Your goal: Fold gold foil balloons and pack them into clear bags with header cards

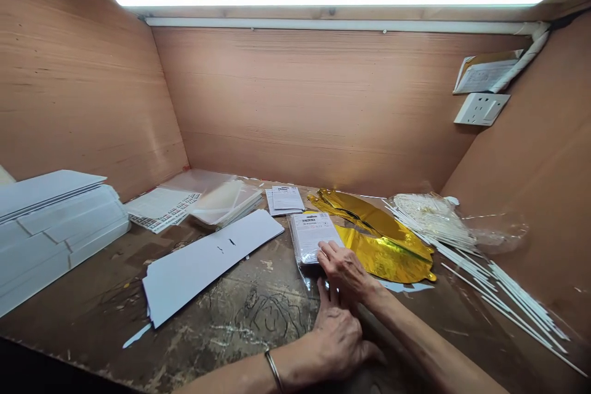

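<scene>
My right hand (344,268) lies with fingers stretched flat on the near end of a stack of clear-wrapped white packets (311,234) in the middle of the worn table (258,314). Just in front of it, my left hand (337,335), a bangle on its wrist, rests on the table. Its fingers point toward the stack's near edge and are partly hidden under the right wrist. Neither hand visibly grips anything. Folded gold foil pieces (378,237) lie right of the stack, touching it.
A long white card (207,261) lies left of the stack, and white folded cards (55,228) are piled at far left. Label sheets (161,206), clear sleeves (224,197) and leaflets (285,199) sit behind. Thin white sticks (489,274) fan out at right. Wooden walls enclose the table; a socket (480,108) hangs on the right.
</scene>
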`<state>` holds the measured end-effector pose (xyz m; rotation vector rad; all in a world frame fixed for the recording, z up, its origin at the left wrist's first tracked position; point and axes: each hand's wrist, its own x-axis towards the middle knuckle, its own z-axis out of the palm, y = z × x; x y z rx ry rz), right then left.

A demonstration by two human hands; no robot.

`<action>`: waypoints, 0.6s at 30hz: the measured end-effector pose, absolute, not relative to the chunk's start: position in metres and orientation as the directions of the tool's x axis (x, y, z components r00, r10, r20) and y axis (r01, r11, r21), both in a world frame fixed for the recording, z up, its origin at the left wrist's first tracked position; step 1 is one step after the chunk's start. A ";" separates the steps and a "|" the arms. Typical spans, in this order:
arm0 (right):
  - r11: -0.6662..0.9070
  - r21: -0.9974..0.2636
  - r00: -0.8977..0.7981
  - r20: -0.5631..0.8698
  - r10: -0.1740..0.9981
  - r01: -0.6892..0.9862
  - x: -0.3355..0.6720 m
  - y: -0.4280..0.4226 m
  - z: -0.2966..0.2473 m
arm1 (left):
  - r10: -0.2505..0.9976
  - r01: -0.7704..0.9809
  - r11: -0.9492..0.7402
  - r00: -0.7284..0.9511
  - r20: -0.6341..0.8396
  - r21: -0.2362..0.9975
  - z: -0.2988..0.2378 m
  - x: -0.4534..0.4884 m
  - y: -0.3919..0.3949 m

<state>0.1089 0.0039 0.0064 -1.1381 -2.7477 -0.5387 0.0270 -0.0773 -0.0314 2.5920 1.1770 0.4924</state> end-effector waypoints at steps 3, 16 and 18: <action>0.588 0.281 -0.650 0.266 0.712 0.759 0.092 0.012 0.005 | 0.767 0.675 -0.629 0.618 0.171 0.384 -0.028 0.018 -0.077; 0.282 0.243 -0.353 0.334 0.874 0.928 0.129 -0.001 -0.001 | 0.761 0.717 -0.629 0.646 0.052 0.300 -0.021 0.009 -0.075; 0.244 0.173 -0.283 0.263 0.922 0.954 0.128 0.001 -0.006 | 0.742 0.709 -0.653 0.670 0.037 0.266 -0.023 0.008 -0.076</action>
